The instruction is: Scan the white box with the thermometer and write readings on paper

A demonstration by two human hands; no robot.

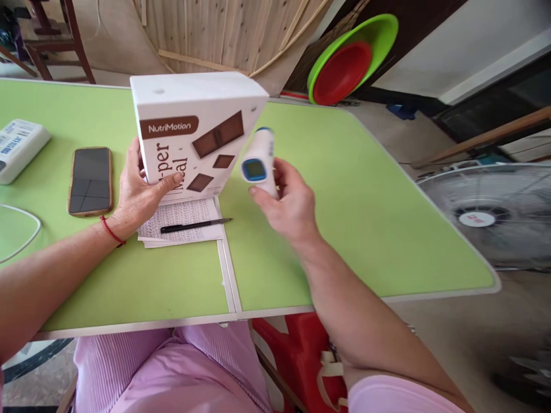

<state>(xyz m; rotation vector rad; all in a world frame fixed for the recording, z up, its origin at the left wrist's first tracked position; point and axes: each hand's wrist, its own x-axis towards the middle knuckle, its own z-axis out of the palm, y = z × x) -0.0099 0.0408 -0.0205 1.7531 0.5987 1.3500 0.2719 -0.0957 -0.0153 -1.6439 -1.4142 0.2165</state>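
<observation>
A white NutriMotion box [172, 103] with brown bar pictures on its front is gripped at its lower left by my left hand [144, 189], thumb across the printed face. The box is slightly tilted. In my right hand [293, 201] is a white and blue infrared thermometer [262, 160], its small dark screen facing me, just right of the box. Below the box lie handwritten paper sheets [185, 223], partly covered by it from my viewpoint. A black pen [196, 225] rests across them.
On the green folding table [344, 218], a phone [90, 180] in a brown case lies left of my left hand. A white carton [21, 146] and a white cable [37, 229] are farther left. Beyond the right edge stands a fan [477, 218]; green and red basins [344, 71] lean behind.
</observation>
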